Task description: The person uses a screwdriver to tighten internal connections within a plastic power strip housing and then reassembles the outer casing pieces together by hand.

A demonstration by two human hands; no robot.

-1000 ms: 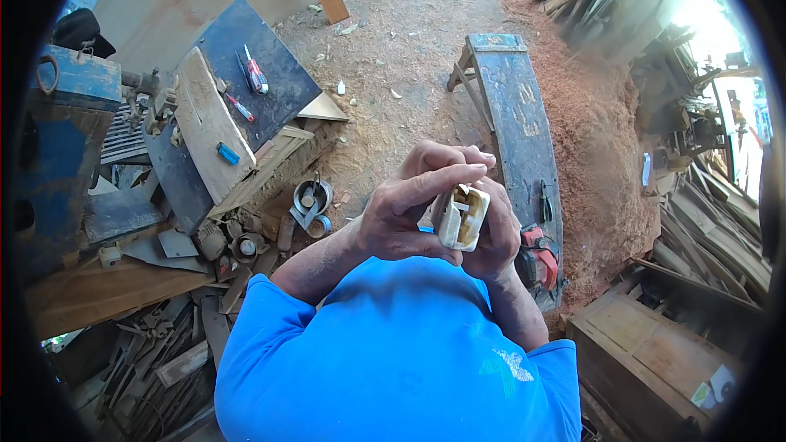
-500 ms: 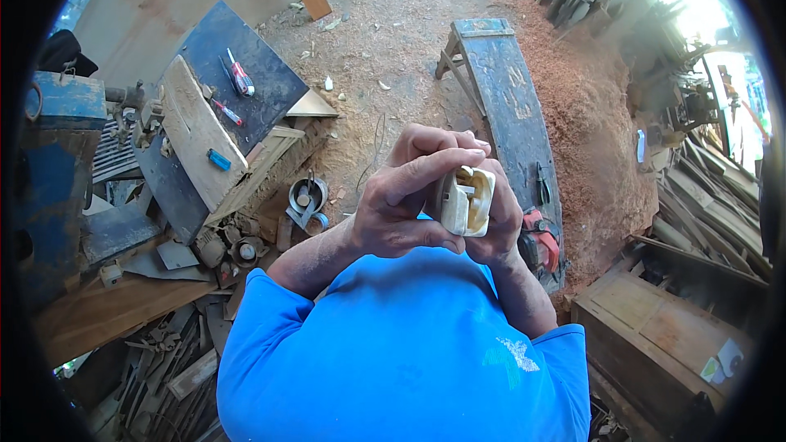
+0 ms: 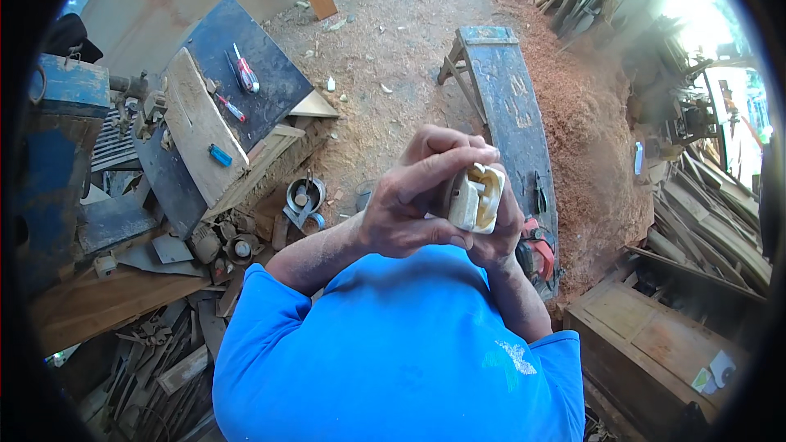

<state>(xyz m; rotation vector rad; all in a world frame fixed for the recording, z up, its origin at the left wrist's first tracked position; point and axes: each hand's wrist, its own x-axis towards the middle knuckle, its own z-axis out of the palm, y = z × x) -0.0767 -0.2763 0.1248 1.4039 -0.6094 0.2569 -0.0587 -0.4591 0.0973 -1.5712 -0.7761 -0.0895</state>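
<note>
Raised in front of my chest is a small off-white, box-like hollow piece (image 3: 469,206), its open end turned up toward me and its inside yellowish. What kind of part it is, I cannot make out. My left hand (image 3: 413,200) grips it from the left, thumb along the lower side and fingers across the top. Around its right side wraps my right hand (image 3: 508,221), most of whose fingers are hidden behind the piece. Sawdust coats both forearms.
On the left, a dark board (image 3: 274,74) carries screwdrivers (image 3: 244,72) beside a pale plank (image 3: 201,131) with a blue object (image 3: 219,155). A worn blue bench (image 3: 512,98) stands ahead, a red-and-black power tool (image 3: 536,250) at its near end. Wood shavings (image 3: 598,172) heap to the right.
Both hands and the white piece have shifted slightly to the right in the picture. The grip looks the same, and the surroundings move only a little with the view.
</note>
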